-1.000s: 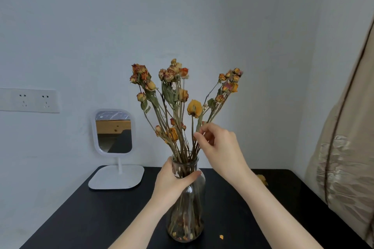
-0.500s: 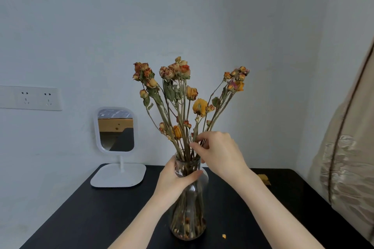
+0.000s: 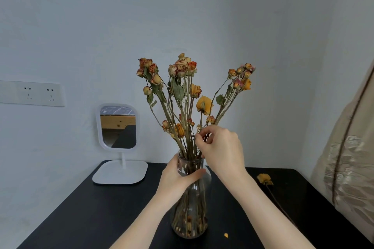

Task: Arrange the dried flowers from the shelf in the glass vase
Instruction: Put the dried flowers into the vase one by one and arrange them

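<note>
Two bare hands worked at a glass vase (image 3: 191, 204) that stood upright on a black table (image 3: 101, 218), near its front edge. The left hand (image 3: 178, 176) was wrapped around the narrow neck of the vase, thumb across the front of the glass and the other fingers hidden behind it. The right hand (image 3: 221, 149) was raised just above the rim, its thumb and forefinger pinched together on the thin stems of the dried flowers (image 3: 188, 91), the remaining fingers curled loosely. The flowers stood in the vase and fanned out above it in three loose clusters of faded orange, red and yellow heads; their lower stems showed through the glass down to the base. One more dried yellow flower (image 3: 264, 179) lay flat on the table to the right of the vase, well apart from it, its long stem running toward the front right. A small orange petal scrap (image 3: 226, 235) lay on the table just beside the foot of the vase. A white stand mirror (image 3: 118, 126) stood at the back left of the table against the wall, below a white socket panel (image 3: 32, 93). A beige curtain (image 3: 352, 157) hung at the right edge.
</note>
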### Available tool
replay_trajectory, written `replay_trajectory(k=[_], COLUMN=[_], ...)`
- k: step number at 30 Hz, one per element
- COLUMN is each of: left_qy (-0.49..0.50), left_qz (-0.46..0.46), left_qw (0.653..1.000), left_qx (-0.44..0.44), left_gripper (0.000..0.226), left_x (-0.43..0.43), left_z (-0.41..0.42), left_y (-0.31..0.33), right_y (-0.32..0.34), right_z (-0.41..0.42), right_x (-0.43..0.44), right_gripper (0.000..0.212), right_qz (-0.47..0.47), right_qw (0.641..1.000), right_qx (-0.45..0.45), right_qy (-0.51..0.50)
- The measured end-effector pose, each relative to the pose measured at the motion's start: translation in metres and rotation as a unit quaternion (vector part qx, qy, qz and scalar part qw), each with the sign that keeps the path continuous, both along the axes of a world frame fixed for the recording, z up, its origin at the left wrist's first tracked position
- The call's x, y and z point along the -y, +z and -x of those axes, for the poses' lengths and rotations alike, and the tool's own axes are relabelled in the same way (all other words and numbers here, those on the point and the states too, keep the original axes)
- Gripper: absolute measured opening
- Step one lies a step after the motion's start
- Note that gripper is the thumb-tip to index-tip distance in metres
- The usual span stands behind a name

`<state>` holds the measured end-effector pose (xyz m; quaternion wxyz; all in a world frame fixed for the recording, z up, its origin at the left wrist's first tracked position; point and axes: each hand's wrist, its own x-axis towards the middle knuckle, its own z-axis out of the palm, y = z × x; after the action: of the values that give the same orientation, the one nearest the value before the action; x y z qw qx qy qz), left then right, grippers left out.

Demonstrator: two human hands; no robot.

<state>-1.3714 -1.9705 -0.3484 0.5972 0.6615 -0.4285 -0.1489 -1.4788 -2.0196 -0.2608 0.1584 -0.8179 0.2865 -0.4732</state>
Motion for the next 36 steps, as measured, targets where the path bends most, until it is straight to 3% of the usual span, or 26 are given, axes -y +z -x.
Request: replay_trajectory(k=[4, 9, 15, 19, 22, 26, 30, 33, 36], left_qy=[0.001, 0.009, 0.004, -0.005, -0.014, -0.021, -0.012, -0.007, 0.0], left_qz=[-0.005, -0.009, -0.005, -0.004, -0.004, -0.005, 0.005, 0.007, 0.004], left_qw=[1.0, 1.0, 1.0, 1.0, 1.0, 1.0, 1.0, 1.0, 1.0], left_qx=[-0.003, 0.005, -0.004, 0.004, -0.009, -0.02, -0.02, -0.013, -0.009], left_gripper=[0.066, 0.066, 0.065, 0.057, 0.053, 0.048, 0.051, 0.05, 0.048], left_x=[0.0, 0.0, 0.001, 0.003, 0.002, -0.001, 0.0, 0.0, 0.0], left_z=[0.0, 0.001, -0.002, -0.004, -0.005, -0.003, -0.002, -0.002, -0.003], left_y=[0.0, 0.0, -0.002, -0.005, -0.005, -0.005, -0.005, -0.006, -0.007], right_y=[0.008, 0.011, 0.001, -0.004, -0.014, -0.046, -0.091, -0.115, -0.13], right_z=[0.001, -0.006, -0.01, 0.014, 0.044, 0.093, 0.136, 0.161, 0.178], right_x=[-0.001, 0.0, -0.002, -0.002, 0.009, 0.046, 0.08, 0.096, 0.109], right_gripper=[0.038, 0.028, 0.024, 0.018, 0.009, 0.02, 0.04, 0.054, 0.054], right_qz=[-0.013, -0.029, -0.006, 0.006, -0.037, -0.169, -0.262, -0.3, -0.34], right_qw=[0.999, 0.997, 0.999, 0.999, 0.998, 0.981, 0.92, 0.878, 0.858], right_qx=[0.046, 0.063, -0.002, 0.03, 0.047, -0.079, -0.249, -0.302, -0.306], right_qy=[0.01, -0.019, -0.032, 0.011, 0.024, -0.05, -0.15, -0.22, -0.235])
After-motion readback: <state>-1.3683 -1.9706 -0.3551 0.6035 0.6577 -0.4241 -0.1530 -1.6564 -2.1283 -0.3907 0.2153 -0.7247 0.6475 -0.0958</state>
